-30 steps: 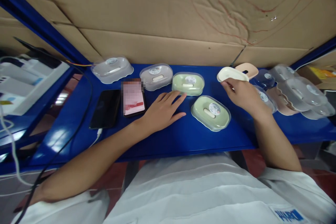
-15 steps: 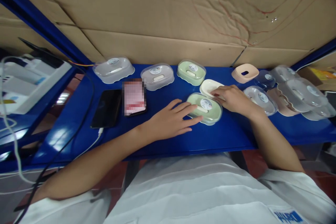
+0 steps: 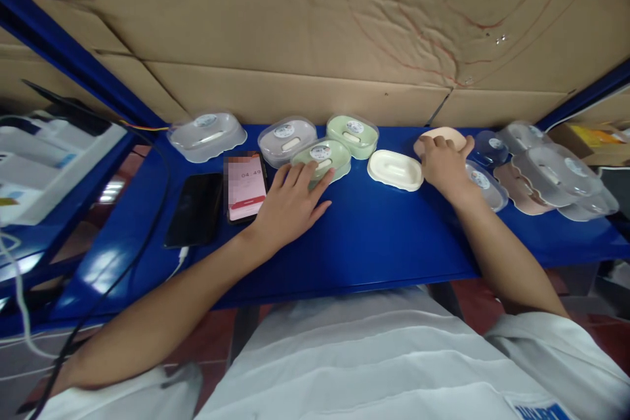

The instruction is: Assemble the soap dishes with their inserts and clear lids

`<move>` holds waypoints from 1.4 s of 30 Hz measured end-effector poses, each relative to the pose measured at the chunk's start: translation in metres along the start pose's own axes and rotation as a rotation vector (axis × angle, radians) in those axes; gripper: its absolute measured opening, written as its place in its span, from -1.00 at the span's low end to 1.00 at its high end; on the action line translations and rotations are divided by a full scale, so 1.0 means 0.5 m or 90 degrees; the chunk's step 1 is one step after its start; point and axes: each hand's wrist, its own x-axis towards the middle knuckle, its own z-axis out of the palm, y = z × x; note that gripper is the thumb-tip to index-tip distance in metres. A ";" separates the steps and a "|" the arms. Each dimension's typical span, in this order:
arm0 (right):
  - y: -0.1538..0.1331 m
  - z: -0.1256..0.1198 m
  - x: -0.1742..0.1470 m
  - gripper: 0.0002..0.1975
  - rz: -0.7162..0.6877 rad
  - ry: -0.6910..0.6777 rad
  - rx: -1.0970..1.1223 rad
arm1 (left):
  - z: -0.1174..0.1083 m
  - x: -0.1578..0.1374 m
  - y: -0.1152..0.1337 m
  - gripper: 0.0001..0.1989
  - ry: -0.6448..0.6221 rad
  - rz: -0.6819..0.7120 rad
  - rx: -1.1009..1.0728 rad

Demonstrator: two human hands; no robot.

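Observation:
My left hand (image 3: 293,207) lies with its fingers apart over the near side of a green oval soap box (image 3: 339,161) with a clear cover and a round sticker. Its thumb points off the box, over the blue table. Farther right, my right hand (image 3: 445,167) grips a peach oval soap box shell (image 3: 450,138) from above, fingers bent over it and thumb at its right side. Between the hands, a cream oval dish (image 3: 395,170) rests hollow side up on the table. Another green soap box (image 3: 352,136) stands just behind the left hand's one.
Two covered grey boxes, one far left (image 3: 207,136) and one nearer (image 3: 287,141), line the back. Two phones, one dark (image 3: 194,210) and one lit (image 3: 246,187), lie left. Several covered boxes (image 3: 556,174) are piled right. A cardboard wall (image 3: 295,20) rises behind the blue table (image 3: 369,243).
My left hand has moved left and back together with the green soap box. My right hand has left the cream dish and taken hold of the peach shell behind it.

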 end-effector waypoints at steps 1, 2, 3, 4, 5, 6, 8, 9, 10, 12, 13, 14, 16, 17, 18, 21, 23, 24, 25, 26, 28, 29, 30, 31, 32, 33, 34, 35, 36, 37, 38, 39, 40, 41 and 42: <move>-0.008 -0.010 -0.005 -0.51 -0.022 -0.007 0.023 | -0.002 -0.001 0.002 -0.45 0.006 -0.002 -0.004; -0.016 -0.022 -0.011 -0.52 -0.046 -0.018 0.053 | -0.004 -0.001 0.005 -0.46 0.011 0.006 -0.010; -0.026 -0.035 -0.019 -0.54 -0.074 -0.032 0.092 | -0.007 -0.002 0.010 -0.48 0.014 0.025 -0.019; -0.036 -0.049 -0.028 -0.56 -0.108 -0.048 0.143 | -0.009 -0.004 0.017 -0.49 0.014 0.055 -0.032; -0.046 -0.062 -0.038 -0.58 -0.151 -0.062 0.205 | -0.011 -0.006 0.024 -0.50 0.011 0.089 -0.048; -0.055 -0.075 -0.049 -0.59 -0.204 -0.080 0.275 | -0.011 -0.008 0.032 -0.50 0.007 0.121 -0.068; -0.067 -0.097 -0.069 -0.58 -0.324 -0.137 0.410 | -0.008 -0.013 0.044 -0.52 0.001 0.171 -0.107; -0.069 -0.105 -0.077 -0.57 -0.378 -0.165 0.458 | -0.005 -0.016 0.049 -0.56 -0.003 0.188 -0.124; -0.068 -0.109 -0.083 -0.55 -0.422 -0.184 0.485 | -0.002 -0.018 0.051 -0.61 -0.009 0.199 -0.139; -0.059 -0.108 -0.086 -0.52 -0.466 -0.176 0.473 | 0.002 -0.024 0.052 -0.70 -0.026 0.212 -0.167; -0.052 -0.102 -0.085 -0.50 -0.463 -0.149 0.439 | 0.001 -0.026 0.050 -0.72 -0.033 0.211 -0.179; -0.046 -0.094 -0.081 -0.49 -0.447 -0.119 0.395 | -0.001 -0.028 0.049 -0.71 -0.035 0.208 -0.192; -0.038 -0.079 -0.071 -0.53 -0.404 -0.081 0.309 | -0.010 -0.031 0.046 -0.68 -0.038 0.223 -0.224; -0.036 -0.074 -0.066 -0.58 -0.391 -0.076 0.281 | -0.016 -0.032 0.045 -0.69 -0.044 0.240 -0.242; -0.037 -0.073 -0.063 -0.63 -0.390 -0.074 0.267 | -0.020 -0.033 0.044 -0.71 -0.053 0.257 -0.260; -0.052 -0.089 -0.068 -0.69 -0.424 -0.054 0.291 | -0.024 -0.034 0.045 -0.68 -0.071 0.278 -0.280; -0.072 -0.107 -0.085 -0.69 -0.458 -0.035 0.331 | -0.017 -0.033 0.046 -0.63 -0.052 0.258 -0.258; -0.085 -0.114 -0.096 -0.69 -0.481 -0.033 0.349 | -0.013 -0.033 0.046 -0.61 -0.035 0.250 -0.237; -0.098 -0.117 -0.109 -0.68 -0.508 -0.037 0.364 | -0.009 -0.033 0.047 -0.59 -0.013 0.245 -0.212; -0.113 -0.118 -0.121 -0.67 -0.536 -0.042 0.372 | -0.005 -0.032 0.047 -0.58 0.013 0.240 -0.184; -0.140 -0.110 -0.143 -0.64 -0.580 -0.043 0.367 | -0.004 -0.030 0.048 -0.58 0.060 0.221 -0.127; -0.152 -0.104 -0.150 -0.62 -0.595 -0.037 0.356 | -0.006 -0.028 0.049 -0.61 0.070 0.205 -0.103; -0.162 -0.097 -0.156 -0.61 -0.609 -0.028 0.343 | -0.009 -0.026 0.048 -0.65 0.070 0.184 -0.087; -0.169 -0.091 -0.159 -0.60 -0.620 -0.018 0.330 | -0.012 -0.024 0.047 -0.68 0.061 0.165 -0.075; -0.173 -0.086 -0.161 -0.59 -0.630 -0.007 0.319 | -0.016 -0.022 0.046 -0.66 0.044 0.149 -0.067; -0.175 -0.083 -0.161 -0.58 -0.638 0.002 0.313 | -0.019 -0.021 0.043 -0.60 0.024 0.139 -0.062; -0.176 -0.080 -0.160 -0.57 -0.643 0.009 0.310 | -0.021 -0.020 0.040 -0.54 0.004 0.133 -0.060; -0.175 -0.078 -0.160 -0.56 -0.645 0.016 0.309 | -0.022 -0.019 0.037 -0.49 -0.012 0.131 -0.061; -0.174 -0.077 -0.159 -0.55 -0.645 0.024 0.307 | -0.023 -0.018 0.034 -0.47 -0.027 0.134 -0.064; -0.172 -0.075 -0.158 -0.55 -0.644 0.033 0.303 | -0.023 -0.018 0.031 -0.48 -0.040 0.140 -0.069; -0.171 -0.074 -0.158 -0.54 -0.646 0.043 0.294 | -0.023 -0.019 0.028 -0.51 -0.052 0.145 -0.075; -0.170 -0.072 -0.159 -0.54 -0.650 0.057 0.281 | -0.023 -0.020 0.027 -0.55 -0.060 0.148 -0.079; -0.170 -0.072 -0.159 -0.54 -0.658 0.076 0.267 | -0.023 -0.022 0.027 -0.58 -0.062 0.148 -0.081; -0.170 -0.071 -0.160 -0.55 -0.667 0.094 0.248 | -0.023 -0.025 0.028 -0.60 -0.060 0.147 -0.081; -0.170 -0.072 -0.161 -0.55 -0.678 0.111 0.228 | -0.022 -0.028 0.029 -0.60 -0.052 0.145 -0.080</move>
